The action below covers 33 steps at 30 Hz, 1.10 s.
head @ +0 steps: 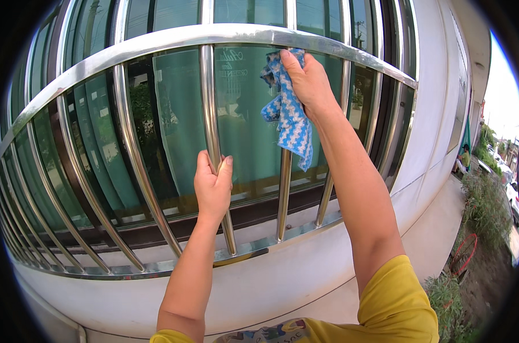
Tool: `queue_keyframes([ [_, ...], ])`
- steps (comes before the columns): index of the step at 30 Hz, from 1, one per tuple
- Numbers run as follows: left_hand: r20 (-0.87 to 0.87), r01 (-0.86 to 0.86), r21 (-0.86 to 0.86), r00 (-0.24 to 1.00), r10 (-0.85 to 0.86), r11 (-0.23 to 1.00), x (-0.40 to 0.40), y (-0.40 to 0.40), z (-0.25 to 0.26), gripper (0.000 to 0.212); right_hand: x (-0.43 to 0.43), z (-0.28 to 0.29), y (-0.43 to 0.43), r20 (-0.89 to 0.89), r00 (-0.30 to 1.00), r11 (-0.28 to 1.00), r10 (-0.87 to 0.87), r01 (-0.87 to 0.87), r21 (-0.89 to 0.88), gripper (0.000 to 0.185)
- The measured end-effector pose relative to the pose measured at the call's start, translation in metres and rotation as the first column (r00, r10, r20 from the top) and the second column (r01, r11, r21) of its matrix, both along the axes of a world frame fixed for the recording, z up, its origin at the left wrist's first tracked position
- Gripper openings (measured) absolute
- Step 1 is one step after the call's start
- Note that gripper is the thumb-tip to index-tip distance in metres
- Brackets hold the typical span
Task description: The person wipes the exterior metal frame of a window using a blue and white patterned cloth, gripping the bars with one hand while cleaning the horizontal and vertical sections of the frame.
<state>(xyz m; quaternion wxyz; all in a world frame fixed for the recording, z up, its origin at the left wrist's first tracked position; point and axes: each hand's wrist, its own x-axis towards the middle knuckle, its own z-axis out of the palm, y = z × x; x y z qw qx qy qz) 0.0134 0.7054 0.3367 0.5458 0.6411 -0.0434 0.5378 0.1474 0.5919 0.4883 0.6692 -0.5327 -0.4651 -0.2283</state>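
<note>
My left hand (213, 184) is closed around an upright stainless steel bar (209, 98) of a window grille. Higher up and to the right, my right hand (306, 81) grips a blue and white patterned cloth (294, 115) against another upright bar (284, 193), just under the grille's wide horizontal rail (242, 34). The cloth hangs down from the hand and covers the upper part of that bar. Behind the bars is a glass window pane (178, 107) with green curtains showing.
A white wall (294, 261) runs below and right of the grille, above a pale ledge (431, 210). Plants (487, 210) and a red hoop (474, 253) are at the right. Farther off are a person (465, 157) and parked vehicles.
</note>
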Motion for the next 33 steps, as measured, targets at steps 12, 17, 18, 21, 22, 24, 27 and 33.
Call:
queue_keyframes([
  [12,0.01,-0.054,0.014,0.999,0.054,0.998,0.002,0.005,-0.001,0.02,-0.037,-0.204,-0.005,-0.12,0.967,0.969,-0.223,0.206,-0.136,0.037],
  [17,0.026,-0.059,0.041,0.998,0.058,0.997,0.005,0.007,-0.001,0.016,-0.041,-0.27,-0.008,-0.21,0.938,0.935,-0.275,0.21,-0.285,0.04],
  [18,0.034,-0.017,0.035,0.999,0.015,0.999,0.007,0.006,-0.001,0.015,-0.038,-0.284,-0.009,-0.209,0.929,0.919,-0.304,0.228,-0.322,0.043],
  [21,0.053,-0.03,0.022,0.998,0.028,0.999,0.007,0.009,-0.001,0.018,-0.042,-0.311,-0.019,-0.036,0.931,0.863,-0.362,0.321,-0.39,0.044],
  [22,0.055,-0.022,0.028,0.998,0.021,0.999,0.008,0.01,-0.001,0.018,-0.042,-0.318,-0.025,-0.034,0.927,0.859,-0.375,0.333,-0.389,0.044],
  [24,0.057,-0.011,0.033,0.998,0.009,0.999,0.008,0.009,0.0,0.017,-0.044,-0.326,-0.039,0.183,0.874,0.778,-0.45,0.484,-0.399,0.043],
  [27,0.053,0.016,0.038,0.998,-0.018,0.999,0.007,0.011,-0.002,0.016,-0.057,-0.332,-0.083,0.118,0.955,0.83,-0.273,0.296,-0.473,0.041],
  [33,0.033,-0.002,0.016,0.999,0.001,1.0,0.006,0.011,-0.005,0.01,-0.012,-0.298,-0.155,-0.391,0.781,0.866,-0.488,0.374,-0.333,0.031],
])
